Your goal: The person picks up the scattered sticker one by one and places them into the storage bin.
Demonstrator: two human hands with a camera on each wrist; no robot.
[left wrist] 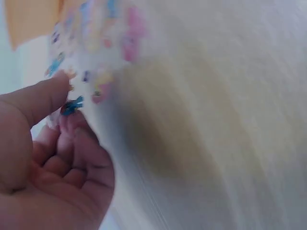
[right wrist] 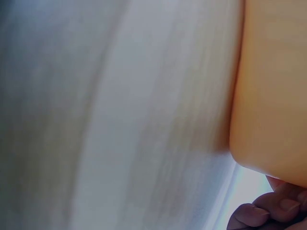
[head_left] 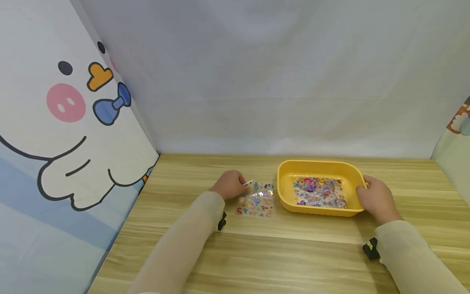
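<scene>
My left hand (head_left: 229,184) pinches the left edge of a clear sticker sheet (head_left: 260,204) printed with small colourful figures, left of a yellow plastic basin (head_left: 316,210). In the left wrist view, thumb and forefinger meet at the corner of the sheet (left wrist: 96,76), and the other fingers curl in below. At the basin's right end, my right hand (head_left: 378,199) grips the rim, thumb on the near side. Inside the basin lie more clear sticker sheets (head_left: 319,192) with pink, purple and blue figures. Only some fingertips (right wrist: 252,215) show under the basin's wall in the right wrist view.
A wood-grain table (head_left: 279,261) carries everything. Behind it hangs a plain white cloth (head_left: 279,81), and at the left stands a curtain (head_left: 44,163) with cartoon faces. Each sleeve has a small black device (head_left: 371,249) at the wrist.
</scene>
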